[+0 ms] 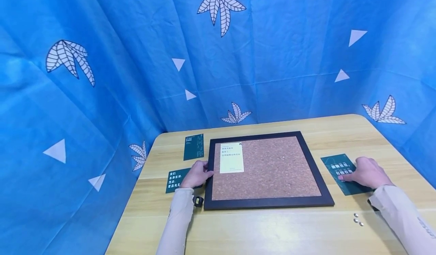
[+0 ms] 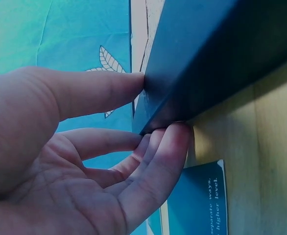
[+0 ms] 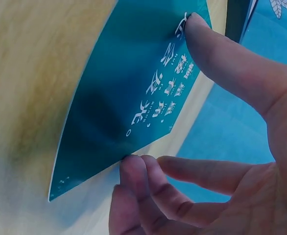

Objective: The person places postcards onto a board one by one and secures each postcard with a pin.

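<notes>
A cork board [image 1: 265,175] in a dark frame lies on the table, a pale yellow card [image 1: 232,158] with printed writing at its upper left and a small dark spot at that card's corner. With thumb and fingers my left hand [image 1: 195,174] grips the left side of the frame [image 2: 168,63]. To the right of the board, my right hand [image 1: 369,171] holds a dark green card [image 3: 99,93] printed with white characters. Its thumb presses on the card's face and its fingertips [image 3: 133,169] meet the opposite edge; the card looks slightly bowed in the right wrist view.
Several small silvery tacks [image 1: 355,220] lie on the wooden table [image 1: 272,232] at the front right. Two more green cards lie left of the board: one far back [image 1: 193,147], one partly under my left hand [image 1: 173,181]. A blue patterned cloth [image 1: 289,58] hangs behind the table.
</notes>
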Demonstrator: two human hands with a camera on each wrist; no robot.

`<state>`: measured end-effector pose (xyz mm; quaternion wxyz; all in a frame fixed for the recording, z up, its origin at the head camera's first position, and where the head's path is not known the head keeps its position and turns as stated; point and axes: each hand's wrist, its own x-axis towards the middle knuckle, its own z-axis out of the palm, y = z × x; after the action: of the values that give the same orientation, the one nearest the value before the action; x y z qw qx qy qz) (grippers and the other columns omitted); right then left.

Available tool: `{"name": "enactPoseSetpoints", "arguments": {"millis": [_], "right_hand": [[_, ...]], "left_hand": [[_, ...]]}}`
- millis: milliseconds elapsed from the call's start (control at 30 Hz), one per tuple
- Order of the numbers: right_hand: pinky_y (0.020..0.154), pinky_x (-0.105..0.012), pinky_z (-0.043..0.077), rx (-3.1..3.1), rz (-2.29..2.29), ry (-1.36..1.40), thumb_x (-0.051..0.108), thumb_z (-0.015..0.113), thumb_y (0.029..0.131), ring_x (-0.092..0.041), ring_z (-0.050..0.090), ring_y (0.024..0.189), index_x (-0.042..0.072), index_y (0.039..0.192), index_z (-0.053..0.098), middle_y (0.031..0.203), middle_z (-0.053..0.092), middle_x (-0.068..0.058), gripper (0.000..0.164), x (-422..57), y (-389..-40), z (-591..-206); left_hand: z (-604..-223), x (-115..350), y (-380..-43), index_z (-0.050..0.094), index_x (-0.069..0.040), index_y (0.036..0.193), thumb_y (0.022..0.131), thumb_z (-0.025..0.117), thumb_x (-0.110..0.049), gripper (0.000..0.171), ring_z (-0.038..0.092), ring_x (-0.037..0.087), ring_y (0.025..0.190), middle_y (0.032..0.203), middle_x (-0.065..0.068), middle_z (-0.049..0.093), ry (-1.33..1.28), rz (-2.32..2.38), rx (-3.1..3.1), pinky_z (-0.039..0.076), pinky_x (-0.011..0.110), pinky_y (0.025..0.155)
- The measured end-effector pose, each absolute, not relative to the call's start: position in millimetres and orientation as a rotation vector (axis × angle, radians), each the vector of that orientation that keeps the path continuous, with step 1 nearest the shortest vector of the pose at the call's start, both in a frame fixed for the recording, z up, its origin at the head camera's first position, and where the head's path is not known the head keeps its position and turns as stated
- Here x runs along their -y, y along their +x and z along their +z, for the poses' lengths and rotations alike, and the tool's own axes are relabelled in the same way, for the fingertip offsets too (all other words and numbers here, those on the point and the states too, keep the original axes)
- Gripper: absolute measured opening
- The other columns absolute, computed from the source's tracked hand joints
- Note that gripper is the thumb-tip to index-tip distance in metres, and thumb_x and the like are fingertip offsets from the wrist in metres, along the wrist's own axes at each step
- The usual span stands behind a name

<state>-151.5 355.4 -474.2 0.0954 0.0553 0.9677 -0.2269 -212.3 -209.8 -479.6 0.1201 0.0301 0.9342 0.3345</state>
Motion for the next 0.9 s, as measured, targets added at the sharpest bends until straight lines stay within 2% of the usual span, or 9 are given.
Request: {"name": "enactPoseSetpoints", "arguments": {"millis": [133,267,367,567,700,800,900], "right_hand": [[0.059,-0.032,0.038,-2.836,-0.686,0.184,0.052,0.087,0.076,-0.026,0.05,0.069,-0.005,0.086,0.054,0.076,0.051,-0.013,0.067,-356.6,-150.9,-474.9],[0.06,-0.032,0.04,-2.796,-0.701,0.201,0.055,0.087,0.075,-0.027,0.051,0.072,-0.011,0.095,0.052,0.079,0.053,-0.015,0.077,-358.6,-150.4,-475.8],[0.061,-0.032,0.04,-2.769,-0.712,0.213,0.056,0.087,0.073,-0.028,0.052,0.073,-0.013,0.098,0.05,0.081,0.054,-0.016,0.082,-360.1,-150.4,-475.9],[0.062,-0.032,0.04,-2.731,-0.746,0.211,0.052,0.086,0.076,-0.025,0.051,0.073,-0.01,0.093,0.054,0.08,0.053,-0.012,0.072,-362.2,-152.6,-475.6],[0.063,-0.033,0.042,-2.694,-0.776,0.197,0.049,0.086,0.078,-0.024,0.054,0.074,-0.012,0.098,0.062,0.082,0.059,-0.012,0.068,-362.3,-154.6,-475.5],[0.063,-0.033,0.042,-2.675,-0.789,0.189,0.049,0.086,0.078,-0.023,0.054,0.073,-0.008,0.092,0.064,0.08,0.06,-0.009,0.063,-364.1,-156.3,-476.4],[0.062,-0.031,0.039,-2.669,-0.797,0.166,0.049,0.086,0.078,-0.021,0.051,0.072,0.001,0.081,0.059,0.076,0.054,-0.004,0.055,-365.9,-158.6,-478.1]], "left_hand": [[-479.3,209.4,-212.0,0.062,-0.001,0.139,0.101,0.067,-0.021,0.043,0.061,0.021,0.085,0.104,0.011,0.067,0.085,0.974,-2.723,0.044,0.029,0.067],[-479.5,208.9,-212.4,0.059,0.0,0.142,0.101,0.067,-0.021,0.047,0.061,0.02,0.088,0.109,0.012,0.067,0.083,0.971,-2.725,0.045,0.028,0.068],[-479.0,208.5,-212.4,0.062,0.0,0.138,0.101,0.067,-0.019,0.042,0.06,0.019,0.081,0.101,0.012,0.066,0.102,0.972,-2.73,0.043,0.028,0.064],[-477.5,208.1,-213.1,0.07,-0.005,0.12,0.101,0.067,-0.016,0.022,0.053,0.016,0.064,0.078,0.005,0.055,0.14,0.977,-2.731,0.036,0.026,0.056],[-477.3,208.2,-214.2,0.07,-0.005,0.117,0.101,0.067,-0.016,0.02,0.052,0.015,0.062,0.075,0.004,0.053,0.144,0.982,-2.724,0.036,0.026,0.055],[-476.7,208.2,-214.6,0.071,-0.005,0.115,0.101,0.067,-0.016,0.018,0.051,0.016,0.06,0.074,0.004,0.052,0.136,0.987,-2.724,0.036,0.027,0.054],[-475.8,208.9,-214.8,0.071,-0.006,0.113,0.101,0.067,-0.016,0.017,0.052,0.016,0.06,0.073,0.003,0.052,0.14,0.987,-2.722,0.037,0.027,0.054]]}}
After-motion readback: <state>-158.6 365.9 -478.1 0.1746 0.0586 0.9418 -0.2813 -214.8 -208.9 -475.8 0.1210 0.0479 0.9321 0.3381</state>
